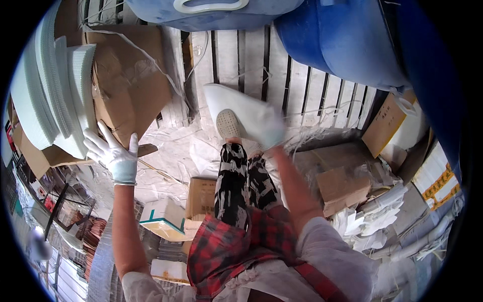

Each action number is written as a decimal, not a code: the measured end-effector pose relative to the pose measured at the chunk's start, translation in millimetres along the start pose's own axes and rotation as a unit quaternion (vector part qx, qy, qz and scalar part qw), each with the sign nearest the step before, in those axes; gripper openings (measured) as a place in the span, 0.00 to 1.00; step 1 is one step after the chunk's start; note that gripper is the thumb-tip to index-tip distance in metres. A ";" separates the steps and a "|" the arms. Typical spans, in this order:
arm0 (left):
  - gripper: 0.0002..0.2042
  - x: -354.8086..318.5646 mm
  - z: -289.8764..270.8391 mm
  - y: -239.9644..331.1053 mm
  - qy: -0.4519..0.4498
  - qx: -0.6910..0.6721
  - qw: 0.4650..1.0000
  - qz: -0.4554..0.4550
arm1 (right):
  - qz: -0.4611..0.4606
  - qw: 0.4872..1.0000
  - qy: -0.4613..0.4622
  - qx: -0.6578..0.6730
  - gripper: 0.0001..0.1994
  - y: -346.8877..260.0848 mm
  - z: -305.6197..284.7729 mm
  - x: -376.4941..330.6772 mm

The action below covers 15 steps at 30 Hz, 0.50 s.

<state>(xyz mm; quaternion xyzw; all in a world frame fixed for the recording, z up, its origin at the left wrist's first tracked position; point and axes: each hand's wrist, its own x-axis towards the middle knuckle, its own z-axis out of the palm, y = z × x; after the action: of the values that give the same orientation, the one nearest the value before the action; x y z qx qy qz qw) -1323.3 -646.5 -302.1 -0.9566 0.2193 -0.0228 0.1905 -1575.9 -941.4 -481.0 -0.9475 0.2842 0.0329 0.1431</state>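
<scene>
My left hand, in a white glove, is open with fingers spread. It is at the lower corner of a brown cardboard box, beside a stack of curved white sheets with a ribbed, mesh-like texture. My right hand, also white-gloved, is smeared by motion at the right end of a smooth white sheet. Its fingers cannot be made out, so I cannot tell whether they grip the sheet. A beige shoe with holes overlaps the sheet's near edge.
Large blue plastic drums stand ahead on white slats. Loose white strapping lies about. Near my legs are a brown carton and a white box with green tape. On the right are another carton and crumpled white packing.
</scene>
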 end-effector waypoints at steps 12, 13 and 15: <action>0.47 0.5 2.6 3.0 0.013 -0.027 1.000 0.001 | -0.187 0.962 -0.193 -0.055 0.19 -87.4 -20.0 -24.6; 0.47 3.6 3.9 2.5 0.028 -0.027 0.999 0.016 | -0.231 0.952 -0.078 -0.186 0.26 -116.7 3.0 -67.1; 0.46 2.6 7.0 -0.5 0.000 -0.009 1.000 0.005 | -0.130 0.945 -0.284 -0.098 0.30 -150.4 -9.6 -20.7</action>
<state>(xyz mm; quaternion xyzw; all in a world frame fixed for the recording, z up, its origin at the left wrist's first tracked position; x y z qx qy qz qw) -1319.8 -644.8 -308.6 -0.9571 0.2242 -0.0195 0.1826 -1510.9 -813.3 -430.9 -0.9370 0.1015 0.3089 0.1274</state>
